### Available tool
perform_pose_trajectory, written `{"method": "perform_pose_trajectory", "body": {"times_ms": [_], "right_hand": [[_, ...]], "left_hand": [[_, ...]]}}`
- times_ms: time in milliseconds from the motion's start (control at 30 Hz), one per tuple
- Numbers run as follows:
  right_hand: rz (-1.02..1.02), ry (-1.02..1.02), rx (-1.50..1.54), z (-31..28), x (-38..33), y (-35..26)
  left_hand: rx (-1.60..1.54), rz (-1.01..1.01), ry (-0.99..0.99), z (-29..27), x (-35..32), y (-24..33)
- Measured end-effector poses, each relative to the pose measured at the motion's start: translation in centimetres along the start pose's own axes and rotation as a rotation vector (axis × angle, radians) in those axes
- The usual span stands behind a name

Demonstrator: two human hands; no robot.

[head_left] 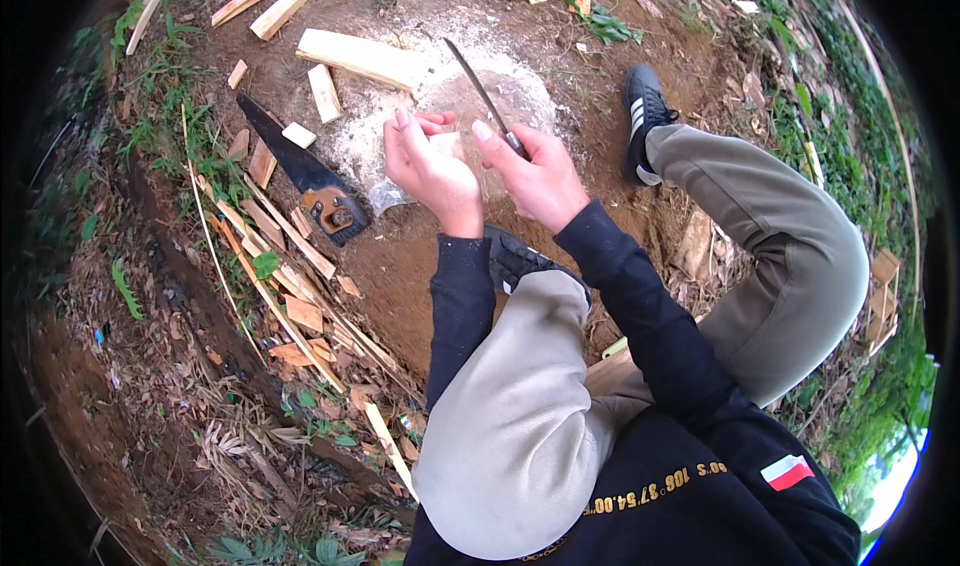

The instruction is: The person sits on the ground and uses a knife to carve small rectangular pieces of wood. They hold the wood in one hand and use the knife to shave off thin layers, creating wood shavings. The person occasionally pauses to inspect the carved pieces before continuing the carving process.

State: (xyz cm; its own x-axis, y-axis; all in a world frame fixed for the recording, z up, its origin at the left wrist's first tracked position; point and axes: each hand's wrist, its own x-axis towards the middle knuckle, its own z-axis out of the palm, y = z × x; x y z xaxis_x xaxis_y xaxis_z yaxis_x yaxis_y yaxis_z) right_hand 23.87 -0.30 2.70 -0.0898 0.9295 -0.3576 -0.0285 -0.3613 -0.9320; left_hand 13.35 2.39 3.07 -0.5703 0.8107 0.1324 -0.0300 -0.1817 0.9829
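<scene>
In front of my knees, my right hand (pixel 543 178) is closed round the handle of a knife. The narrow dark blade of the knife (pixel 474 83) points up and to the left, away from me. Beside it, my left hand (pixel 432 171) has its fingers curled round a small pale wood piece (pixel 447 145), which the palm partly hides. The knife blade stands apart from the wood piece. Beneath both hands lies brown soil strewn with pale sawdust (pixel 510 91).
A handsaw (pixel 300 166) lies on the ground at the left, near a clear plastic bag (pixel 387 196). Beyond the hands lie a pale board (pixel 358 58) and a shorter offcut (pixel 324 93). Wood strips (pixel 290 266) are heaped at the left. My shoe (pixel 645 116) rests at the right.
</scene>
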Motion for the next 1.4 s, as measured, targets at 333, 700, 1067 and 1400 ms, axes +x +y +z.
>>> {"method": "perform_pose_trajectory", "body": {"times_ms": [333, 700, 1067, 1400], "right_hand": [[0.022, -0.084, 0.067, 1.0, -0.1, -0.6], [-0.086, 0.027, -0.213, -1.1, -3.2, -0.5], [-0.395, 0.063, -0.697, -0.9, -4.6, -1.3], [-0.438, 0.1, -0.844, -0.7, -3.8, -1.7]], "left_hand": [[0.14, 0.268, -0.239, -3.1, -1.1, -4.3], [0.116, 0.199, -0.194, -2.3, 0.2, -4.1], [0.215, 0.21, -0.005, -0.6, -1.2, -4.1], [0.197, 0.215, 0.031, -0.5, -1.3, -4.6]]}}
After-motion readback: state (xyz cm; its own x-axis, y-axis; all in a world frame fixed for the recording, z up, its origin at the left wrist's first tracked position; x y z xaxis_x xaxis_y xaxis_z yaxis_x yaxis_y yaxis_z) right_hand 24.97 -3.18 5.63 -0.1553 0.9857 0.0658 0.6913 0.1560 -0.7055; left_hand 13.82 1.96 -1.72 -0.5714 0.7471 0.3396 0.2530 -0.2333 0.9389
